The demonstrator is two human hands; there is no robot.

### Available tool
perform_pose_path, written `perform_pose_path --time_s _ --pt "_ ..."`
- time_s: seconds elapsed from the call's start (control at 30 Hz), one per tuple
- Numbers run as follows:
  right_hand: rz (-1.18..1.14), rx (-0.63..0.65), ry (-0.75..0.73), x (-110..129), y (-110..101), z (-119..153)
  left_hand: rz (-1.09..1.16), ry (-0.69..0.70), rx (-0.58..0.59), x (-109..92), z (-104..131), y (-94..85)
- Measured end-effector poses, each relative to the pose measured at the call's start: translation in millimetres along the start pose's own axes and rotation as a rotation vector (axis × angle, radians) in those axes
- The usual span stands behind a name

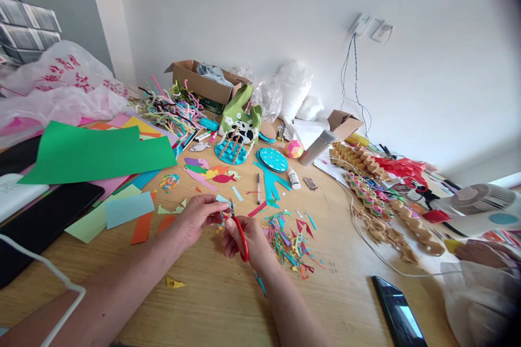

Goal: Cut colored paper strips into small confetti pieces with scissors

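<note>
Between the thumb and fingers of my left hand (202,213) is a small piece of light blue paper (222,199). My right hand (248,238) grips red-handled scissors (243,242), their dark blades pointing up and away beside the paper. Whether the blades touch the paper I cannot tell. Colourful paper scraps (285,238) lie in a loose heap to the right of my right hand. Beyond the hands are cut paper fish (214,172) in several colours and a small pile of tiny paper bits (169,182).
Green card (97,154) and other coloured sheets cover the left side. A pen (258,188), glue bottle (293,179), blue discs (273,160) and panda bag (241,124) stand or lie farther back. At right are a phone (398,312), a white cable (366,244) and a fan (476,203).
</note>
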State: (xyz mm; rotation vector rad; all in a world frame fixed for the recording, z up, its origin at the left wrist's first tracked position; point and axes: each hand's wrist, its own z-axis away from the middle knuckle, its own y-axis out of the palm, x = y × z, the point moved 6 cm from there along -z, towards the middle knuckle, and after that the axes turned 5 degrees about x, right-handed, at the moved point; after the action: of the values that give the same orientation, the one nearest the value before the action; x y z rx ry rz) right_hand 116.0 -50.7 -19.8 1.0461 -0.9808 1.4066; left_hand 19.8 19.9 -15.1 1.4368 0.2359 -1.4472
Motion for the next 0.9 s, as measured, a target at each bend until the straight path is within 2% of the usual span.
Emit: perform_pose_path --time_s 0.37,0.9 --pt "-0.015 -0.005 -0.004 -0.4 0.1 -0.3 0.07 -0.027 0.008 12.1 -1.8 0.0" --pt "-0.008 -0.013 0.019 -1.7 0.5 -0.4 0.119 -0.027 0.023 13.3 -1.2 2.3"
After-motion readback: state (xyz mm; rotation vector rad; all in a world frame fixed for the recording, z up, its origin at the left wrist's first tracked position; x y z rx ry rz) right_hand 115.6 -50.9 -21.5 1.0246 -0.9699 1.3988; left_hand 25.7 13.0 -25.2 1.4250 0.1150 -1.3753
